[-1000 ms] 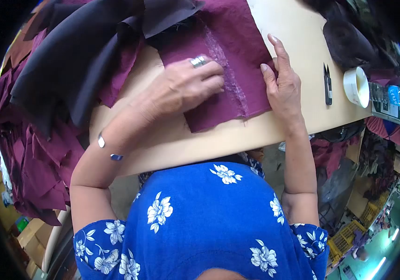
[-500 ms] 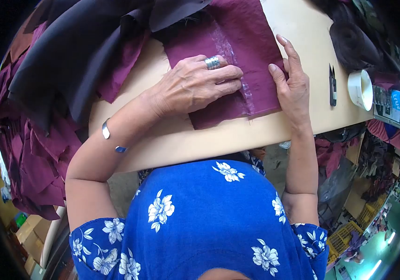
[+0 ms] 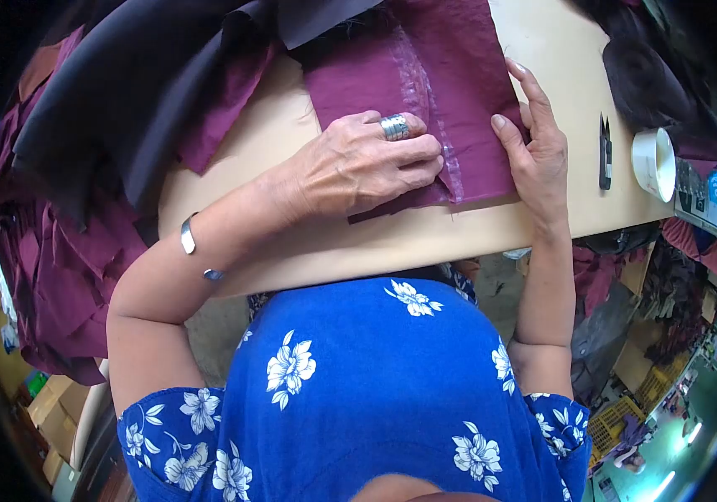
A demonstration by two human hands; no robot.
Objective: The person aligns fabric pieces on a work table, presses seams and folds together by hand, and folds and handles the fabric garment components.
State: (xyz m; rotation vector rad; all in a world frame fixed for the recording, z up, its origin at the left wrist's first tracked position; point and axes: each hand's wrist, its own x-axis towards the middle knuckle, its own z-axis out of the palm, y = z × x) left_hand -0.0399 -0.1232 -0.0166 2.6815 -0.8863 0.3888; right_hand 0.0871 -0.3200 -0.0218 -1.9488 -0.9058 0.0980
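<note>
A maroon cloth (image 3: 475, 100) lies on the pale table (image 3: 291, 255), with a shiny, whitish strip (image 3: 425, 92) running down it. My left hand (image 3: 371, 163), with a wide ring, rests on the cloth beside the strip. Its fingers are curled; whatever they may pinch is hidden beneath them. At the cloth's right edge is my right hand (image 3: 538, 151), its thumb touching the cloth and its forefinger stretched out, nothing held in it.
Dark cloth (image 3: 149, 92) hangs over maroon pieces (image 3: 82, 276) at the left. Black thread snips (image 3: 605, 155) and a white roll (image 3: 653, 165) lie at the right. Dark fabric (image 3: 643, 79) is heaped behind them.
My left hand has moved right across the cloth to the strip's lower part. My right hand keeps its place at the cloth's edge. The whole view has shifted slightly.
</note>
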